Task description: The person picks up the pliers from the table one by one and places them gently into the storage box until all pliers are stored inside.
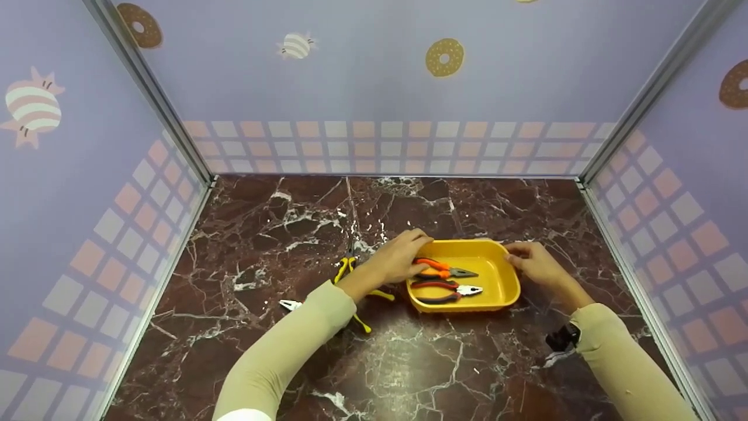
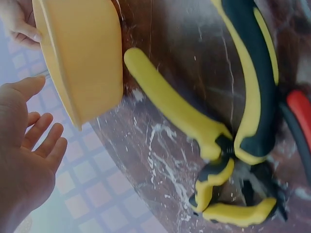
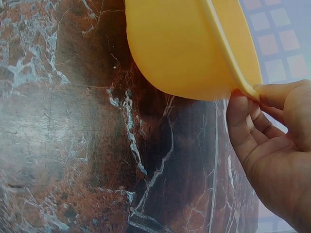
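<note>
A yellow plastic basin [image 1: 497, 280] stands on the marble-patterned surface. Inside it lie orange-handled long-nose pliers [image 1: 450, 271] and red-and-black combination pliers [image 1: 459, 290]. My right hand [image 1: 536, 266] pinches the basin's rim at its far right corner, thumb against fingers in the right wrist view. By the left side of the basin is my left hand [image 2: 29, 150]; its fingers are spread and loosely bent, with a gap to the rim in the left wrist view. Yellow-and-black pliers [image 2: 228, 141] lie beneath the left forearm, partly covered by it in the head view.
Silver plier jaws [image 1: 290, 304] poke out left of the left sleeve. A red-and-black handle [image 2: 299, 116] shows at the left wrist view's edge. Patterned panels [image 1: 374, 88] enclose the back and both sides. A dark wrist device [image 1: 563, 337] sits at the right cuff.
</note>
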A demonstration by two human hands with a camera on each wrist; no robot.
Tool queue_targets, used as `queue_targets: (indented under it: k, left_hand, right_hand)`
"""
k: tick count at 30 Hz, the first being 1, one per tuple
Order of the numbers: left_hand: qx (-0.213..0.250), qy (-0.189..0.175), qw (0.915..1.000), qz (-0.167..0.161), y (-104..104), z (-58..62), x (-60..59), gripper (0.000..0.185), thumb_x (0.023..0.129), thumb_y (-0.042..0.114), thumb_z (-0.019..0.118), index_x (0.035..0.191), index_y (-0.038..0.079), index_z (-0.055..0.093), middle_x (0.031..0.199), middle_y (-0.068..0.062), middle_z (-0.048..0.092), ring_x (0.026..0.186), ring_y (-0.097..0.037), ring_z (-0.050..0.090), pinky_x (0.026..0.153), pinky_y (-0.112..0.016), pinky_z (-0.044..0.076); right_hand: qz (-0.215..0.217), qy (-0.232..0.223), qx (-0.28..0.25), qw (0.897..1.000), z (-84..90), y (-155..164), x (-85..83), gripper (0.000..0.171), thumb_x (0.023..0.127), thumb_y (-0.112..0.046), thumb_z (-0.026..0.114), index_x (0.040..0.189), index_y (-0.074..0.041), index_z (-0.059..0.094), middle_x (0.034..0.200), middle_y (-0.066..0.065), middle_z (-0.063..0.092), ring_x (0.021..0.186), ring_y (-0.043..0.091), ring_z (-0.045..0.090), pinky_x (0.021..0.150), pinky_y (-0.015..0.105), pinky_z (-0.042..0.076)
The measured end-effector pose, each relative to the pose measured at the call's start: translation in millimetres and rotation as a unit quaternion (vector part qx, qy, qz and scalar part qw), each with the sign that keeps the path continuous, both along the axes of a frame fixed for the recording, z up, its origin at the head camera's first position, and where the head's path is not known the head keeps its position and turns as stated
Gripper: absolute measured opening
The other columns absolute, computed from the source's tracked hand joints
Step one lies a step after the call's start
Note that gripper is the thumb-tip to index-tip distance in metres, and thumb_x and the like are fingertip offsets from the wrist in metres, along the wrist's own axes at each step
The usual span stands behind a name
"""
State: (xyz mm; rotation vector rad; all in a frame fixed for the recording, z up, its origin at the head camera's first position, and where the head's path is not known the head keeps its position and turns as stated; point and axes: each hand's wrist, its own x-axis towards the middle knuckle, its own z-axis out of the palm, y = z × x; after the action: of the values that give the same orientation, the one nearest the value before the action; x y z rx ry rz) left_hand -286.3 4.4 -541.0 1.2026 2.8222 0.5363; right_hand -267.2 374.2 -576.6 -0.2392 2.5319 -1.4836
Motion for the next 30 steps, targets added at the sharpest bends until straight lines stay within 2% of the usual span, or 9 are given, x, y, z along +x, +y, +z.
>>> queue_targets:
  k: [4, 11, 17, 20, 24, 30]
  left_hand:
    - [-0.007, 0.004, 1.0, 0.0, -6, 4.9, -2.8, 0.063, 0.102, 0.037, 0.073, 0.153, 0.006, 0.054, 0.146, -0.009, 0.055, 0.134, -0.025, 0.053, 0.116, -0.037, 0.044]
    - [-0.005, 0.005, 1.0, 0.006, -20, 11.0, -6.6, 0.065, 0.101, 0.038, 0.073, 0.154, 0.006, 0.053, 0.148, -0.011, 0.054, 0.136, -0.028, 0.053, 0.117, -0.04, 0.043]
    - [0.003, 0.002, 0.9998, 0.02, -37, 13.7, -8.3, 0.065, 0.1, 0.035, 0.076, 0.154, 0.006, 0.053, 0.146, -0.011, 0.054, 0.133, -0.027, 0.054, 0.114, -0.039, 0.046]
    - [0.002, 0.002, 0.9996, 0.027, -45, 13.3, -8.8, 0.065, 0.1, 0.035, 0.076, 0.152, 0.005, 0.054, 0.142, -0.009, 0.055, 0.131, -0.026, 0.055, 0.113, -0.039, 0.046]
    - [-0.001, -0.001, 0.9993, 0.036, -55, 11.6, -9.2, 0.065, 0.099, 0.035, 0.077, 0.151, 0.004, 0.055, 0.141, -0.01, 0.056, 0.131, -0.027, 0.055, 0.114, -0.04, 0.046]
    - [-0.012, -0.004, 0.9989, 0.045, -68, 10.3, -8.9, 0.069, 0.098, 0.039, 0.077, 0.152, 0.004, 0.054, 0.144, -0.012, 0.054, 0.136, -0.03, 0.052, 0.116, -0.042, 0.044]
  right_hand:
    - [0.006, 0.015, 0.009, 1.0, -1.0, 0, -2.1, 0.03, 0.105, -0.001, 0.06, 0.131, 0.015, 0.066, 0.109, 0.032, 0.071, 0.078, 0.017, 0.067, 0.064, 0.029, 0.06]
    - [0.006, -0.001, 0.009, 1.0, 1.6, 0, -1.5, 0.032, 0.107, 0.0, 0.055, 0.133, 0.017, 0.063, 0.112, 0.035, 0.068, 0.081, 0.02, 0.067, 0.066, 0.03, 0.06]
    - [0.011, -0.013, 0.008, 1.0, 28.7, -12, 11.7, 0.031, 0.106, 0.003, 0.055, 0.131, 0.021, 0.061, 0.114, 0.04, 0.065, 0.085, 0.031, 0.068, 0.069, 0.037, 0.062]
    - [0.01, -0.021, -0.001, 1.0, 24.6, -10, 10.0, 0.032, 0.106, 0.003, 0.055, 0.132, 0.021, 0.059, 0.115, 0.041, 0.065, 0.087, 0.03, 0.069, 0.068, 0.034, 0.062]
    - [0.001, -0.026, -0.014, 1.0, 3.6, -2, 1.2, 0.033, 0.108, -0.001, 0.055, 0.135, 0.018, 0.06, 0.115, 0.037, 0.066, 0.085, 0.024, 0.069, 0.065, 0.03, 0.06]
    - [-0.004, -0.008, -0.005, 1.0, -2.4, 0, -1.5, 0.032, 0.107, -0.003, 0.059, 0.133, 0.015, 0.064, 0.107, 0.031, 0.07, 0.078, 0.018, 0.068, 0.061, 0.027, 0.059]
